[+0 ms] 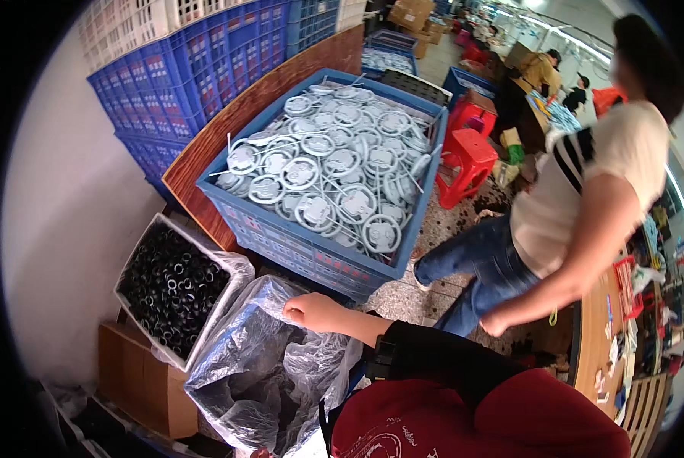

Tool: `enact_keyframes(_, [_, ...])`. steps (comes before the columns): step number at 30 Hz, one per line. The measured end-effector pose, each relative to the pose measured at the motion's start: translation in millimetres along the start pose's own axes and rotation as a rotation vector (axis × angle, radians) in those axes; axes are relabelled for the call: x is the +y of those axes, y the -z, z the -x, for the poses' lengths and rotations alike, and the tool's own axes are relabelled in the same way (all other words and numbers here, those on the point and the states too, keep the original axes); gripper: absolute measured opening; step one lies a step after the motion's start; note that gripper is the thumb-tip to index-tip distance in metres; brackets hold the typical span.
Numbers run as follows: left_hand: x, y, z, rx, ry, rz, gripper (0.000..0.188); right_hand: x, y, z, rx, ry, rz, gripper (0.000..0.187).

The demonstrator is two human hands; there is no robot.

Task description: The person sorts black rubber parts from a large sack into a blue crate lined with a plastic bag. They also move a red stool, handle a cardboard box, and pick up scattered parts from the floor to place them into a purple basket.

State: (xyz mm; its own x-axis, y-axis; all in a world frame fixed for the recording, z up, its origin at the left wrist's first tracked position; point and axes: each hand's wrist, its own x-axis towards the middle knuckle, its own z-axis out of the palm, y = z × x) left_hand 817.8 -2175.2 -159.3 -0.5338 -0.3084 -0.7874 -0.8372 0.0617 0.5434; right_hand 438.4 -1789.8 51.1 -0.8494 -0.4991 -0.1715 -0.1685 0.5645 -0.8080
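Plastic liner (239, 355) is spread open at near left, right of the black rings (175, 286); probably light, soft, slippery, easily torn, best gripped by bunched rim; right hand (311, 312) is curled at its far edge, whether pinching cannot be told; left hand is unseen.

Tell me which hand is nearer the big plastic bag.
Right, apparently: the right hand is at the edge of the big plastic bag; the left hand is unseen.
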Motion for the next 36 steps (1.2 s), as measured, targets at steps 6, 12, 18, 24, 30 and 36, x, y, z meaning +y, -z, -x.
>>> enact_keyframes(6, [130.0, -23.4, -32.0, -0.250, -0.435, -0.343, 0.033, 31.4, 10.5, 127.8, 0.124, -0.138, 0.121, 0.021])
enact_keyframes(12, [276.1, -139.4, 58.2, -0.480, -0.598, -0.310, 0.025, 111.4, 60.2, 273.1, 0.425, -0.445, 0.118, 0.023])
enact_keyframes(18, [301.7, -254.1, 78.3, -0.620, -0.469, -0.400, 0.029, 216.0, 82.2, 403.0, 0.476, -0.782, -0.071, 0.025])
enact_keyframes(24, [320.5, -405.2, 85.2, -0.732, -0.499, -0.581, 0.042, 344.1, 104.6, 502.4, 0.593, -0.974, -0.075, 0.029])
enact_keyframes(30, [335.7, -542.8, 90.5, -0.959, -0.580, -0.623, 0.034, 439.7, 138.5, 583.0, 0.604, -1.125, -0.197, 0.031])
enact_keyframes(36, [409.7, -670.1, 170.4, -0.654, -0.054, -0.432, 0.035, 511.2, 192.7, 623.0, 0.705, -1.154, -0.338, 0.029])
